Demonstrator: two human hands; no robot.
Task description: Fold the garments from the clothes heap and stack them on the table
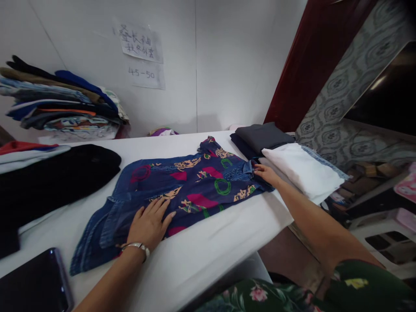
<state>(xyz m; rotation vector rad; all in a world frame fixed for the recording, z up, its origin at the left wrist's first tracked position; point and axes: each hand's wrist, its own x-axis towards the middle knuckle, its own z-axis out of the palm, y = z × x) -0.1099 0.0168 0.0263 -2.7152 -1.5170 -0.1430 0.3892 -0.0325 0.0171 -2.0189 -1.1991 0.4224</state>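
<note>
A dark blue patterned jacket [201,182] with denim trim and pink, green and tan print lies across the white table, its sleeves folded inward. My left hand [151,222] rests flat on its lower part, fingers stretched out, a bracelet [140,248] at the wrist. At the garment's right end, my right hand [266,174] has its fingertips closed on the denim edge by the collar. Part of that grip is hidden by the cloth.
Folded clothes [65,102] are piled high at the back left. Nearer lie a black garment [74,177] and a phone-like dark device [35,284]. Right of the jacket sit folded white [305,169] and grey [264,138] clothes. The table's front edge [240,255] runs close to my body.
</note>
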